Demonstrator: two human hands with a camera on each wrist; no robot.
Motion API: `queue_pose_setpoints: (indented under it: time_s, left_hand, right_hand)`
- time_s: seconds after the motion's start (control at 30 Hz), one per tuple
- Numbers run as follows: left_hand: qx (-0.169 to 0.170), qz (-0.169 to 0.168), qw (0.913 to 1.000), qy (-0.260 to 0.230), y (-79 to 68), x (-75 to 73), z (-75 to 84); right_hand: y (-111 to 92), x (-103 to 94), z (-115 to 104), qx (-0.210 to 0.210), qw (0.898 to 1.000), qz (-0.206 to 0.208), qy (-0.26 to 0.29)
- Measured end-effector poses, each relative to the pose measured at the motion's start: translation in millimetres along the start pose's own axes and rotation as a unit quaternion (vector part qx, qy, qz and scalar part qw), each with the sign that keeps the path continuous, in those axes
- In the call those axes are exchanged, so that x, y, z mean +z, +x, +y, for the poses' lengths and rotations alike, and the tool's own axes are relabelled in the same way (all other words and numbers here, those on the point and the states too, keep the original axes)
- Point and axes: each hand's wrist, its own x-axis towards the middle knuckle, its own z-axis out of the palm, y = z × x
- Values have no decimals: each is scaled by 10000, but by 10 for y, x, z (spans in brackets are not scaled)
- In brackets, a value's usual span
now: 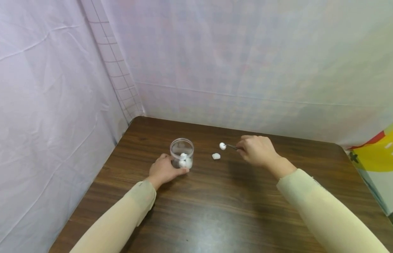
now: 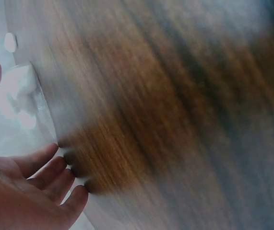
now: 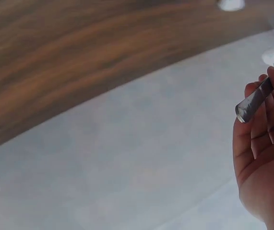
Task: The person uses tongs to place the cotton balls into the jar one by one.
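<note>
My left hand (image 1: pixel 164 170) holds a clear round jar (image 1: pixel 175 153) low on its side, thumb at the front and fingers behind. White cotton balls (image 1: pixel 185 163) lie in the bottom of this lidless jar. To the right, my right hand (image 1: pixel 257 150) pinches metal tweezers (image 3: pixel 255 100) between thumb and fingers. At the tweezers' tips is one cotton ball (image 1: pixel 222 146), a short way right of the jar. Another cotton ball (image 1: pixel 216 156) lies on the table between jar and right hand. In the left wrist view, the left fingers (image 2: pixel 45 160) reach along the jar's wall.
The brown wood-grain table (image 1: pixel 202 203) has its far edge close behind the jar. Pale cloth (image 1: pixel 247 63) hangs behind it, and a white sheet (image 1: pixel 47 123) along the left. A yellow and red printed cloth (image 1: pixel 378 158) is at the far right.
</note>
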Motion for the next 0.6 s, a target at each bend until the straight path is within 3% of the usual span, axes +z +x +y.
queue_pose_setpoints:
  time_s: [0.37, 0.6]
  left_hand:
    - [-13, -15, 10000, 28, 6, -1, 3]
    - [-33, -7, 10000, -42, 16, 22, -17]
  right_hand:
    - [457, -274, -495, -584, 9969, 528, 43]
    - [663, -262, -785, -880, 9949, 479, -97]
